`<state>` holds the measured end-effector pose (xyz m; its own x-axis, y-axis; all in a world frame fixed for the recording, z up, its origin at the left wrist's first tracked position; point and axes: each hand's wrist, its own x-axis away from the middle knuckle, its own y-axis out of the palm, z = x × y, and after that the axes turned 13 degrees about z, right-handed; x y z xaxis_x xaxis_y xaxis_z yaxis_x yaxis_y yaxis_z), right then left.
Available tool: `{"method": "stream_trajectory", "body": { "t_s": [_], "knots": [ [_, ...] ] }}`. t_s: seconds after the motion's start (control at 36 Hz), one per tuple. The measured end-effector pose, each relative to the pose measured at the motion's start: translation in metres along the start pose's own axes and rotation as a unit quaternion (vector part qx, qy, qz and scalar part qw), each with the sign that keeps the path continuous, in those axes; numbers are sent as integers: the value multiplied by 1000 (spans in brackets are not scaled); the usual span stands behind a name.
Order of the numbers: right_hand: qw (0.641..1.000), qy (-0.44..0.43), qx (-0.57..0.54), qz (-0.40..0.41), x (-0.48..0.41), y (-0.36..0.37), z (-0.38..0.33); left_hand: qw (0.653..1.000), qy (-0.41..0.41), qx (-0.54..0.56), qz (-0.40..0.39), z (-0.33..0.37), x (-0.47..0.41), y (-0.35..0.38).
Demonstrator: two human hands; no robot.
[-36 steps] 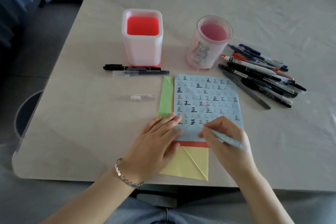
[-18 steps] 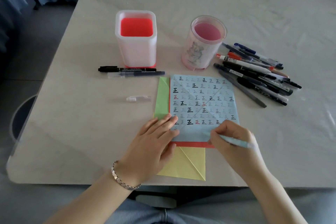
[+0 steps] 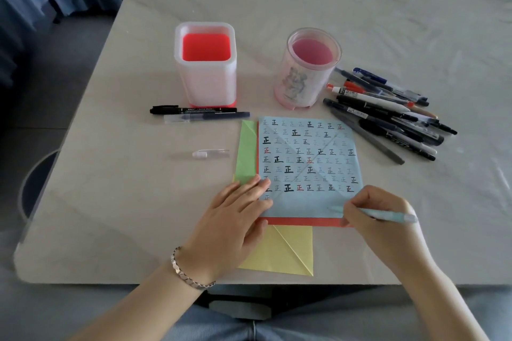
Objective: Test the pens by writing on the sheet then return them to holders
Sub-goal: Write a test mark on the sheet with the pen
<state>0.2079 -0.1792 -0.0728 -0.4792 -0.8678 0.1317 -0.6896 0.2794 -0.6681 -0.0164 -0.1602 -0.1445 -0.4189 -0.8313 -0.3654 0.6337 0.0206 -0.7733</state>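
A light blue sheet [image 3: 307,163] covered with rows of written characters lies on the table [image 3: 110,202], stacked on red, green and yellow papers. My left hand [image 3: 235,219] rests flat on the sheet's lower left corner. My right hand [image 3: 379,219] grips a pale blue pen [image 3: 388,215] with its tip near the sheet's lower right part. A square white holder with a red base [image 3: 205,63] and a round pink holder [image 3: 307,68] stand behind the sheet. Several pens [image 3: 388,113] lie in a pile to the right.
A black marker [image 3: 194,110] and a dark pen with a clear cap [image 3: 205,117] lie in front of the square holder. A loose clear cap [image 3: 210,153] rests left of the papers. Yellow paper [image 3: 279,252] reaches the table's near edge.
My right hand with the pale blue pen has shifted to the right along the bottom of the sheet. The left hand stays on the sheet's corner.
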Motion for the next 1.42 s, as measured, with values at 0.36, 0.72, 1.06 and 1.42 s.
{"method": "stream_trajectory", "body": {
  "t_s": [0.36,0.72,1.06,1.42],
  "knots": [
    [972,71,-222,-27,11,17,-38,971,-138,-134,143,-53,-36,-30],
    [904,131,-405,-49,13,36,-71,934,-294,186,83,-10,-34,-47],
    [909,102,-401,-46,18,31,-73,932,-246,232,127,15,-23,-60],
    [911,96,-396,-55,19,28,-70,935,-235,241,114,30,-27,-66]
  ]
}}
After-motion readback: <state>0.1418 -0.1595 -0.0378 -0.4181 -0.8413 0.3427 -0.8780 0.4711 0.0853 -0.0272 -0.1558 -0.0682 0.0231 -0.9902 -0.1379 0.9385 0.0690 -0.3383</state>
